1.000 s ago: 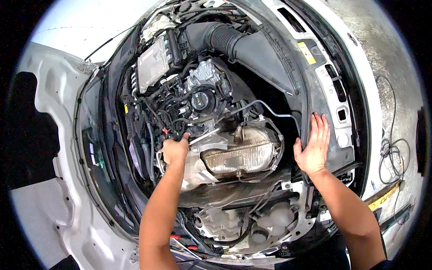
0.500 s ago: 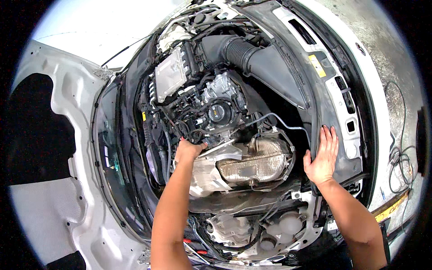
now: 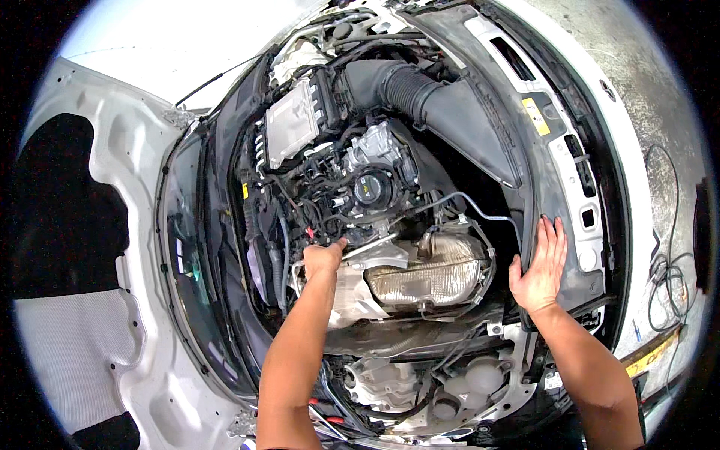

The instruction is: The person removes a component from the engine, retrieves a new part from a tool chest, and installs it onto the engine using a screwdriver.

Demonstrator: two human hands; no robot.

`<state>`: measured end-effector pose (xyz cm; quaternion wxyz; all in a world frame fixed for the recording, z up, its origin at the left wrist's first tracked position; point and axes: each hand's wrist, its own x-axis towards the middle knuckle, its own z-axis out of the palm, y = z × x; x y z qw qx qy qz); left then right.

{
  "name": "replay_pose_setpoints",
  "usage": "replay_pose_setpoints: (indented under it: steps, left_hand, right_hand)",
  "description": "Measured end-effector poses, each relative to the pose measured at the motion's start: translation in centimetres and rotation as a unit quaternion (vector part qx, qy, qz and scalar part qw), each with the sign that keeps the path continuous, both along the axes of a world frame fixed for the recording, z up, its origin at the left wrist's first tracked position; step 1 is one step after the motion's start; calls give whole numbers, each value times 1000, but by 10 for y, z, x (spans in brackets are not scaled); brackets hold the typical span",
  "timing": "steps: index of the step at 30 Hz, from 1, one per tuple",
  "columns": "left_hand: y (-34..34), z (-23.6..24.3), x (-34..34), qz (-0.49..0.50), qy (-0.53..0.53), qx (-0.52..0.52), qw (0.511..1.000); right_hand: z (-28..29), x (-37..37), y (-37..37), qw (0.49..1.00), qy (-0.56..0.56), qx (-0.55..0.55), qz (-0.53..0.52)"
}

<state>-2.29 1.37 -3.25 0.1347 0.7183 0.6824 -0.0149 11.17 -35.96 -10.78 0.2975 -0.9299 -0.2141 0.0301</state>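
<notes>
In the open engine bay, my left hand [image 3: 322, 257] reaches down beside the engine, just left of the heat shield. Its thumb is extended and the other fingers curl down out of sight around something hidden. A small red piece [image 3: 310, 233] shows just beyond the knuckles. The silvery, dimpled heat shield [image 3: 427, 281] lies to the right of this hand. Farther off is a round black cap [image 3: 370, 189] on the engine. My right hand [image 3: 541, 274] rests flat, fingers stretched out, on the black plastic front panel [image 3: 574, 281].
A ribbed black air intake duct [image 3: 409, 90] and a flat metal-faced control unit [image 3: 292, 122] fill the far side. The raised hood [image 3: 161, 360] stands at left. A headlamp housing [image 3: 390, 382] sits nearest me. On the floor at right lies a coiled cable [image 3: 667, 281].
The whole view has shifted slightly. My left hand's fingers have curled lower beside the engine, uncovering the red piece. The right hand stays flat on the front panel.
</notes>
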Motion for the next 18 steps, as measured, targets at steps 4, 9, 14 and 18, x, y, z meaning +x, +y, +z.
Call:
replay_pose_setpoints:
  steps: [4,9,14,18]
  left_hand:
    - [-6,8,2,-19,49,-20,998]
    - [-4,18,2,-46,102,-12,994]
    - [-12,26,-4,-98,92,14,991]
    - [-24,13,-6,-69,63,45,995]
  right_hand:
    - [-1,0,0,1000,0,-6,5]
    - [-2,0,0,1000,-9,2,1]
    - [-2,0,1,1000,-11,-1,4]
    - [-2,-1,1,1000,-9,-4,-3]
